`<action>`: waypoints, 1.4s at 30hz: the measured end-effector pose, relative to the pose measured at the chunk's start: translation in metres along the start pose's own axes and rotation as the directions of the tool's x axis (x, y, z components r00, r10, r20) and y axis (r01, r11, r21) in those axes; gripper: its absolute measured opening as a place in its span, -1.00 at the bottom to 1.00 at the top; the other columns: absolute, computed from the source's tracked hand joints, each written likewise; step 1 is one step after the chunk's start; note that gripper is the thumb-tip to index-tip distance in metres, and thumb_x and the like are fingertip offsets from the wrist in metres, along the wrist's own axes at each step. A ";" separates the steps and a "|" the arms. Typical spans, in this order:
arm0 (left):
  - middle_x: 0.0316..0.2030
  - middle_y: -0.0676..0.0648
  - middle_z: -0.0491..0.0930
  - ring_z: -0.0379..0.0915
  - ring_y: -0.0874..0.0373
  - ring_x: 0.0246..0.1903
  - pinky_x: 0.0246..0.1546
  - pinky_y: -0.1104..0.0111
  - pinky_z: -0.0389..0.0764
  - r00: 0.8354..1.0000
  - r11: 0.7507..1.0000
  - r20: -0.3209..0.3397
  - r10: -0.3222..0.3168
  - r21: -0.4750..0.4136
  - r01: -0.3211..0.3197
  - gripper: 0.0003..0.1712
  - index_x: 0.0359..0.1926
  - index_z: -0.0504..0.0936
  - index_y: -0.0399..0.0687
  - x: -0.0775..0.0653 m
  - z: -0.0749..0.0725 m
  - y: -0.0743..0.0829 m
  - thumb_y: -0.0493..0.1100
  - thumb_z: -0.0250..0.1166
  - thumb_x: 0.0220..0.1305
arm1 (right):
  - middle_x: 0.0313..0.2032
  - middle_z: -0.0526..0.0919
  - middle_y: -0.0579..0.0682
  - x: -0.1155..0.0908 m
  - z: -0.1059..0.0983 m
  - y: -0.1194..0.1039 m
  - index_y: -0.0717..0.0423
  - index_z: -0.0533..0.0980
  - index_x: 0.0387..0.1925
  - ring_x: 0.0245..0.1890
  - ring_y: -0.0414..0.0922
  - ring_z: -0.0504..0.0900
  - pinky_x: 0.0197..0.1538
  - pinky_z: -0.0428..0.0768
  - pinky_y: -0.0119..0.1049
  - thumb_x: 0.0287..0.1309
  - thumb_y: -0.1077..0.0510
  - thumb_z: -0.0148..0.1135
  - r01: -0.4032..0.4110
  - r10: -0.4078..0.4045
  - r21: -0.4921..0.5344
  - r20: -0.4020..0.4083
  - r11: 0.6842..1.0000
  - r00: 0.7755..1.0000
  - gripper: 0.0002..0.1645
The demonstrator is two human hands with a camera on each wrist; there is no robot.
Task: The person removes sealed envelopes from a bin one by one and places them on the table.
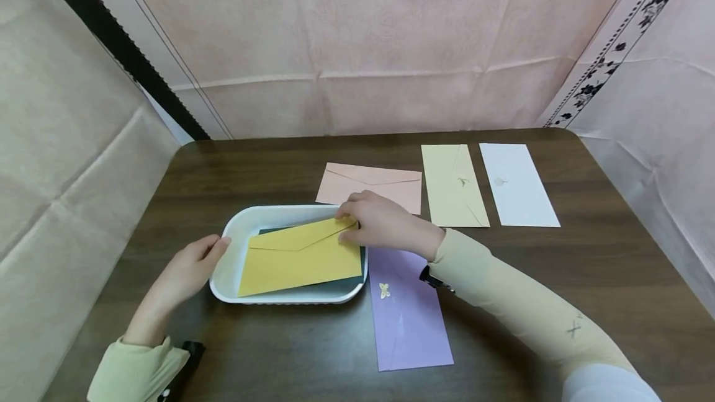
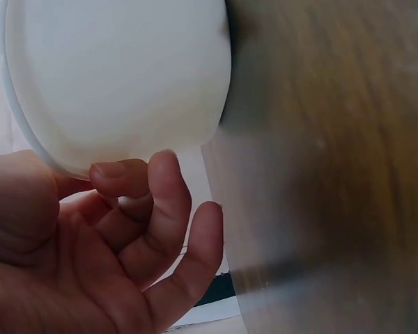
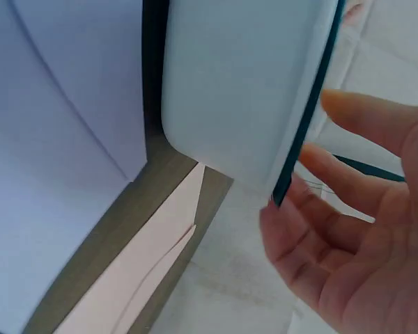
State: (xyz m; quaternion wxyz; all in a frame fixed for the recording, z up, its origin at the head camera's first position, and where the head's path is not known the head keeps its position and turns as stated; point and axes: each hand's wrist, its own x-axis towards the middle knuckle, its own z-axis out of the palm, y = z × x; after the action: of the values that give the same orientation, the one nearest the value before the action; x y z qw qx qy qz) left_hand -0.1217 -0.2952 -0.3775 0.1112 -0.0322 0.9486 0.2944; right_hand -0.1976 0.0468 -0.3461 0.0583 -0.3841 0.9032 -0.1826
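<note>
A white plastic tray (image 1: 220, 284) stands on the table, and my left hand (image 1: 192, 265) pinches its left rim between thumb and index finger. In the left wrist view the other fingers of that hand hang loosely curled below the rim. A yellow envelope (image 1: 301, 262) lies slanted in the tray, on top of a flat dark green item (image 1: 335, 290) that is mostly covered. My right hand (image 1: 385, 219) touches the upper right corner of the yellow envelope with spread fingertips. In the right wrist view its fingers are by the dark green edge (image 3: 310, 111) along the tray's rim.
A purple envelope (image 1: 410, 321) with a butterfly sticker lies right of the tray, under my right forearm. Behind are a pink envelope (image 1: 371, 185), a cream one (image 1: 452, 185) and a white one (image 1: 519, 185). Pale cloth (image 1: 357, 42) hangs behind the table.
</note>
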 end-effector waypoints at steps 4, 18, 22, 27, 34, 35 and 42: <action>-0.50 -0.11 0.31 0.28 0.05 -0.47 -0.50 0.28 0.32 1.000 1.000 -0.019 -0.004 0.007 0.004 -0.33 -0.17 0.45 -0.19 -0.001 0.000 -0.001 0.33 -0.22 0.39 | -0.09 0.57 -0.14 0.013 0.003 -0.006 -0.03 0.60 -0.02 -0.07 -0.14 0.37 -0.01 0.36 -0.34 0.06 -0.11 0.26 -0.019 0.023 -0.111 0.035 0.994 0.999 -0.54; -0.46 -0.12 0.35 0.29 0.04 -0.45 -0.51 0.28 0.33 0.999 0.999 -0.011 -0.032 -0.004 0.031 -0.30 -0.06 0.46 -0.22 -0.002 -0.002 -0.006 0.33 -0.21 0.39 | -0.40 0.45 -0.16 0.041 0.015 -0.026 -0.09 0.50 -0.39 -0.25 -0.15 0.31 -0.22 0.28 -0.26 0.00 -0.30 0.24 -0.033 0.061 -0.241 0.110 0.970 0.992 -0.60; -0.49 -0.12 0.33 0.28 0.05 -0.48 -0.52 0.28 0.32 0.999 0.999 -0.018 -0.034 0.005 0.034 -0.30 -0.11 0.45 -0.22 -0.003 -0.003 -0.008 0.34 -0.22 0.39 | -0.37 0.46 -0.17 0.045 0.016 -0.028 -0.11 0.52 -0.37 -0.23 -0.15 0.32 -0.21 0.28 -0.26 -0.01 -0.31 0.25 -0.037 0.067 -0.246 0.117 0.968 0.991 -0.60; -0.49 -0.12 0.32 0.27 0.05 -0.48 -0.51 0.28 0.32 0.999 1.000 -0.022 -0.027 0.006 0.027 -0.31 -0.15 0.45 -0.21 -0.004 -0.004 -0.010 0.34 -0.21 0.39 | -0.33 0.48 -0.16 0.048 0.016 -0.030 -0.11 0.56 -0.30 -0.20 -0.14 0.33 -0.21 0.32 -0.25 0.01 -0.32 0.24 -0.051 0.087 -0.246 0.138 0.968 0.987 -0.58; -0.46 -0.11 0.34 0.29 0.04 -0.43 -0.49 0.27 0.31 0.999 0.999 -0.023 -0.030 0.016 0.031 -0.29 -0.12 0.46 -0.22 -0.006 -0.007 -0.014 0.35 -0.23 0.38 | -0.31 0.52 -0.14 0.054 0.017 -0.032 -0.08 0.61 -0.23 -0.21 -0.14 0.33 -0.24 0.36 -0.27 0.06 -0.30 0.21 -0.037 0.078 -0.252 0.155 0.967 0.985 -0.56; -0.47 -0.11 0.34 0.29 0.04 -0.43 -0.49 0.27 0.31 0.999 0.999 -0.024 -0.030 0.015 0.030 -0.29 -0.12 0.46 -0.22 -0.006 -0.008 -0.015 0.35 -0.23 0.38 | -0.30 0.52 -0.14 0.054 0.017 -0.033 -0.08 0.61 -0.22 -0.21 -0.14 0.34 -0.24 0.36 -0.27 0.06 -0.30 0.21 -0.036 0.078 -0.255 0.156 0.966 0.985 -0.56; -0.49 -0.10 0.31 0.26 0.06 -0.46 -0.51 0.28 0.30 0.999 1.000 -0.030 -0.029 0.006 0.029 -0.30 -0.16 0.45 -0.20 -0.007 -0.009 -0.017 0.35 -0.22 0.38 | -0.30 0.54 -0.14 0.057 0.018 -0.035 -0.08 0.60 -0.22 -0.22 -0.15 0.33 -0.23 0.37 -0.27 0.08 -0.31 0.19 -0.033 0.081 -0.273 0.167 0.961 0.983 -0.55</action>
State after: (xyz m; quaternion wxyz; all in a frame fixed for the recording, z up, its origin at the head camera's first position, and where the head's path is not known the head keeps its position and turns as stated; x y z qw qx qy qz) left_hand -0.1146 -0.3145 -0.3786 0.1013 -0.0501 0.9506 0.2893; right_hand -0.2095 -0.0218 -0.3481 0.0904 -0.3768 0.9216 -0.0218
